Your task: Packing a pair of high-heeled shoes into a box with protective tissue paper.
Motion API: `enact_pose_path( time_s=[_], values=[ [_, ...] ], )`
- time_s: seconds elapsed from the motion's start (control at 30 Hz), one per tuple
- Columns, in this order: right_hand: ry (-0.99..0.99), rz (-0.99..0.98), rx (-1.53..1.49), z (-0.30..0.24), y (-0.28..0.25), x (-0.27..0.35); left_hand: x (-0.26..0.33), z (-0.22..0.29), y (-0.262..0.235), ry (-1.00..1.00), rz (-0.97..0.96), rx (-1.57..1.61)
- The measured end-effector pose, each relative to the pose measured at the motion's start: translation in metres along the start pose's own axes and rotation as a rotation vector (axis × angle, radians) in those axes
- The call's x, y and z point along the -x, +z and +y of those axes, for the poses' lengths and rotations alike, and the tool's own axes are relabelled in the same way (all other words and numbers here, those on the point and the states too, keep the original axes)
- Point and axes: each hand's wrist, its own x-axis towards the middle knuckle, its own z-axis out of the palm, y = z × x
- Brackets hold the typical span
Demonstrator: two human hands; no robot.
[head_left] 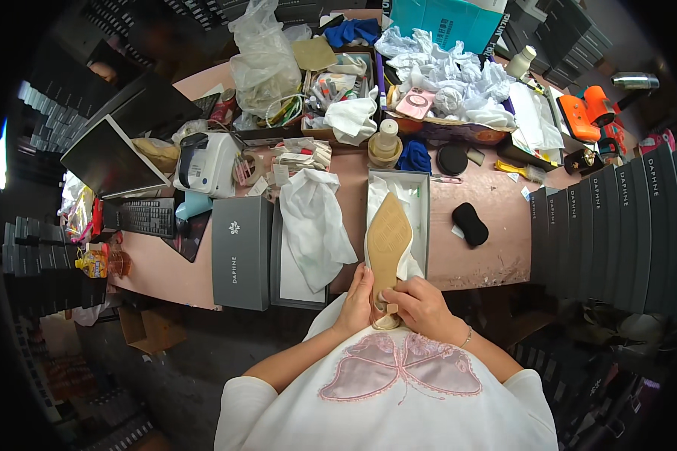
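Observation:
A pointed, light-coloured heeled shoe (pixel 388 234) is held sole up in front of my chest, its toe pointing away from me over an open grey shoe box (pixel 420 188). My left hand (pixel 356 304) grips the shoe's left side near the arch. The fingers of my right hand (pixel 423 307) are bent against the sole just ahead of the heel. White tissue paper (pixel 390 186) shows in the box behind the toe. Left of it, more white tissue (pixel 314 225) lies over another open box part (pixel 278 259), beside a closed grey shoe box (pixel 241 252).
A black oval case (pixel 470 224) lies right of the box, before a row of upright grey shoe boxes (pixel 609 225). A pump bottle (pixel 385 143) stands behind. Crumpled paper (pixel 451 75) fills a carton. At left are a label printer (pixel 207 164), keyboard (pixel 149 216) and monitor (pixel 115 159).

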Motion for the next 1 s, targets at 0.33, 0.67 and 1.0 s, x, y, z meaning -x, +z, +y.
enact_pose_path(
  time_s=[0.33, 0.67, 1.0],
  values=[
    [-0.039, -0.047, 0.005, 0.004, 0.003, 0.005, 0.002, -0.012, -0.022, 0.097, 0.085, -0.277],
    [-0.098, -0.093, -0.083, 0.01, 0.008, -0.004, 0.005, -0.001, -0.016, -0.005, -0.073, -0.12],
    [0.606, 0.399, -0.865, 0.025, -0.028, -0.025, -0.004, 0.007, -0.017, 0.023, -0.092, -0.116]
  ],
)
